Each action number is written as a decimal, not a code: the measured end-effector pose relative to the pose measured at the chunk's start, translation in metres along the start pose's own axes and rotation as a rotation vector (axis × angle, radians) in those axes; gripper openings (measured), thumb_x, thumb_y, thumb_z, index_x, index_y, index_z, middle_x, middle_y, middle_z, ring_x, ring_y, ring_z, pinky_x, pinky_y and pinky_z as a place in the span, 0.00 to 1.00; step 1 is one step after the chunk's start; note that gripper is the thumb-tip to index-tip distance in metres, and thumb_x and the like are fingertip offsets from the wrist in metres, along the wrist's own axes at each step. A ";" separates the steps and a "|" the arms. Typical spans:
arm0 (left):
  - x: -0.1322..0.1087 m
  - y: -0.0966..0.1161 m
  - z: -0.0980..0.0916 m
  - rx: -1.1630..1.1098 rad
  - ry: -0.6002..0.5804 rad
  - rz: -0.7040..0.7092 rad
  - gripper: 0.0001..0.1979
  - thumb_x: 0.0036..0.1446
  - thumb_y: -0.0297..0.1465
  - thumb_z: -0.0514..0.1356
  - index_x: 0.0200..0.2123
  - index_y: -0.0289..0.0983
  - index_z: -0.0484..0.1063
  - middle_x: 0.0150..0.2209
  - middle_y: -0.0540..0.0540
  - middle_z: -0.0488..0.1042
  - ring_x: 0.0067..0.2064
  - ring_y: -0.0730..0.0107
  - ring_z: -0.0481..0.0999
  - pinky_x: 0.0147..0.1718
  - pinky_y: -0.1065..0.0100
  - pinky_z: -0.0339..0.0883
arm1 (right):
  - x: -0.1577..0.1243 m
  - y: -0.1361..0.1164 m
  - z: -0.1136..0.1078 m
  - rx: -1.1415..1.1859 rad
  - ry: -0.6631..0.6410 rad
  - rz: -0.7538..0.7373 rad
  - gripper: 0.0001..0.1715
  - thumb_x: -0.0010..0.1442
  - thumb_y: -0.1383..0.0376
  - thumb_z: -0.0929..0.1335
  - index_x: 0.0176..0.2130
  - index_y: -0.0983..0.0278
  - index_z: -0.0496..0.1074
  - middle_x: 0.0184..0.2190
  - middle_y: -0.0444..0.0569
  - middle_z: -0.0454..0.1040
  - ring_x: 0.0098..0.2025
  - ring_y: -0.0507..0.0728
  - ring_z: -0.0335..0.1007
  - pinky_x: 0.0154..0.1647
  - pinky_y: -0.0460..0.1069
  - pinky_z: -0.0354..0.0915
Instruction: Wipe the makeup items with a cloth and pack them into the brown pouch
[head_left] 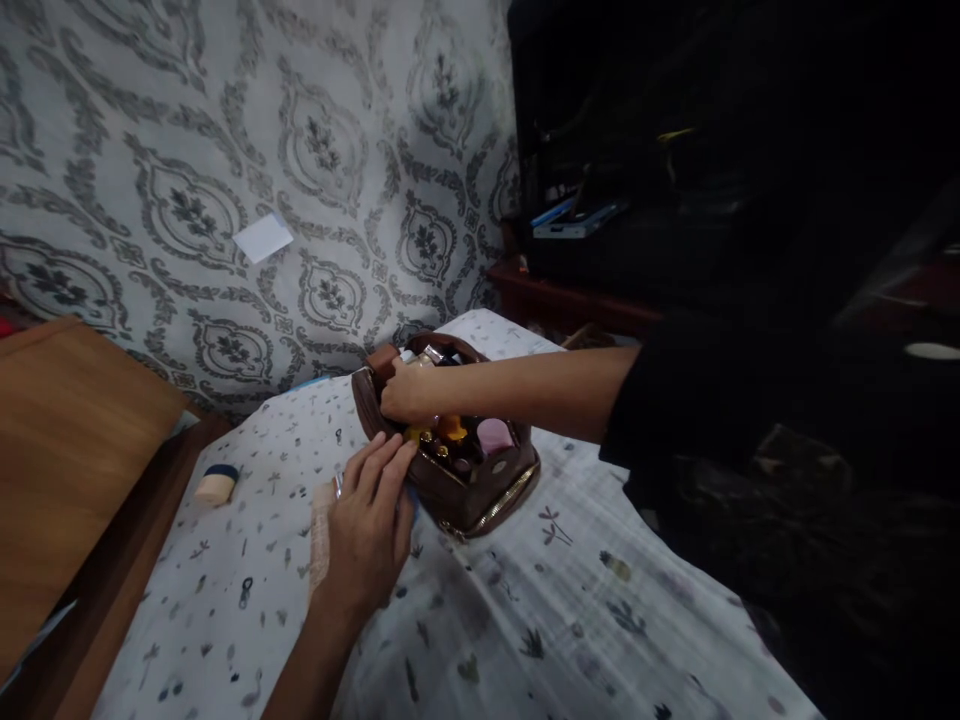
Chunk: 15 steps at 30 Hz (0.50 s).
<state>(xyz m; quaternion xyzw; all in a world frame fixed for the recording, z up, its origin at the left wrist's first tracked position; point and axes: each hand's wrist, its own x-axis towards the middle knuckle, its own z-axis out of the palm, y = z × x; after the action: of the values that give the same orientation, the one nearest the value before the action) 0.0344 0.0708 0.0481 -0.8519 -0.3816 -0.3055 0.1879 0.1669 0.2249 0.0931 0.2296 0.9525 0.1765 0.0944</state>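
Note:
A brown zip-top bag (510, 490) lies unzipped on the patterned white cloth, its mouth upward. My right hand (411, 392) reaches into its left end with fingers curled; what they hold, if anything, is hidden. Just beyond those fingers shows a brown piece (382, 360), either part of the bag or inside it. Inside are a pink round item (494, 436), an orange item (451, 428) and several small gold-coloured pieces. My left hand (371, 525) rests with fingers stretched out against the bag's near left side. Partly under it lies a beige textured item (320, 535).
A small jar with a dark lid (217, 484) stands at the left on the white cloth (517, 620). A wooden panel (82, 440) borders the left side. Patterned wallpaper (322, 140) rises behind, and a dark red shelf (570, 300) stands at the back right.

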 end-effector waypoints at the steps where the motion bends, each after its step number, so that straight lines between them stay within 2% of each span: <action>1: 0.000 0.000 0.000 0.000 0.001 0.001 0.22 0.65 0.21 0.53 0.61 0.39 0.65 0.56 0.39 0.75 0.61 0.56 0.70 0.58 0.52 0.70 | -0.004 -0.002 -0.004 -0.017 -0.012 0.035 0.11 0.67 0.67 0.69 0.48 0.69 0.76 0.48 0.56 0.79 0.51 0.61 0.76 0.55 0.61 0.68; 4: 0.002 0.001 0.000 -0.006 0.015 0.008 0.23 0.65 0.21 0.52 0.61 0.39 0.65 0.56 0.40 0.75 0.61 0.56 0.70 0.57 0.53 0.71 | -0.009 -0.009 -0.012 -0.048 -0.045 0.091 0.12 0.64 0.71 0.68 0.47 0.69 0.78 0.48 0.59 0.80 0.51 0.64 0.77 0.55 0.64 0.66; 8: 0.003 0.002 -0.001 -0.009 0.016 0.008 0.24 0.64 0.20 0.52 0.61 0.39 0.65 0.56 0.40 0.75 0.61 0.56 0.70 0.57 0.53 0.72 | 0.002 -0.014 -0.015 -0.072 -0.104 0.128 0.14 0.60 0.69 0.71 0.47 0.66 0.79 0.49 0.60 0.80 0.53 0.69 0.75 0.57 0.70 0.64; 15: 0.002 0.001 -0.002 -0.027 0.013 0.003 0.24 0.64 0.21 0.53 0.62 0.38 0.64 0.56 0.38 0.74 0.62 0.54 0.69 0.57 0.52 0.72 | 0.021 -0.014 -0.004 -0.087 -0.116 0.168 0.13 0.66 0.67 0.67 0.46 0.66 0.80 0.48 0.58 0.80 0.54 0.68 0.75 0.57 0.66 0.65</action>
<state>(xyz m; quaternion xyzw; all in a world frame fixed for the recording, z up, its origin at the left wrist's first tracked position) 0.0362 0.0703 0.0508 -0.8528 -0.3750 -0.3161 0.1792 0.1418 0.2217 0.0896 0.3142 0.9142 0.2115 0.1440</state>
